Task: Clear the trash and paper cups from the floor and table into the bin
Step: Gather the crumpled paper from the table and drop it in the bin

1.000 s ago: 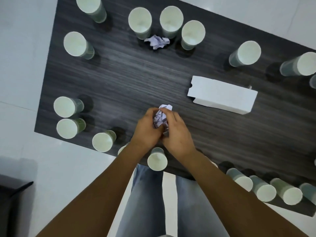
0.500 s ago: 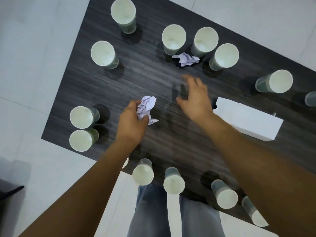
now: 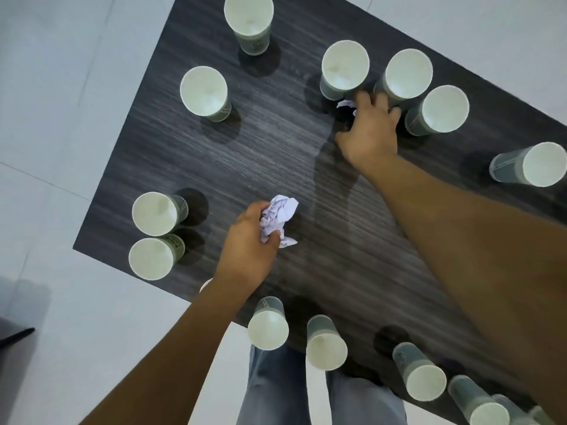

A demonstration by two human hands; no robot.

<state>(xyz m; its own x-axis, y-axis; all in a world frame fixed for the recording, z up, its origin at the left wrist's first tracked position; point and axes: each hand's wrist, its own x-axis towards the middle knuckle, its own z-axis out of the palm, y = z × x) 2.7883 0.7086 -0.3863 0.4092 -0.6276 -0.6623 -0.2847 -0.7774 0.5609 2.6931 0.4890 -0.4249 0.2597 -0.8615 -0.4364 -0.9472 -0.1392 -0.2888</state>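
Observation:
My left hand [image 3: 248, 253] grips a crumpled ball of white paper [image 3: 277, 217] just above the dark wood-grain table [image 3: 260, 154], near its front edge. Farther back, my right hand [image 3: 368, 133] reaches across the table. Its fingertips come down on a second crumpled paper [image 3: 346, 104], which is mostly hidden, while the thumb stays spread apart from it. That paper lies between three upright paper cups [image 3: 345, 67] [image 3: 408, 73] [image 3: 443, 108]. No bin is in view.
Several more green-and-white paper cups stand around the table's edges, such as those at the left [image 3: 155, 213] [image 3: 152, 259] and along the front [image 3: 268, 329] [image 3: 326, 351]. White floor tiles [image 3: 61, 118] surround the table. A dark object's corner [image 3: 15, 335] shows at the lower left.
My hands parted, and the left one kept the first paper ball. The right hand stretched away across the table to the second paper among the far cups. The view shifted forward.

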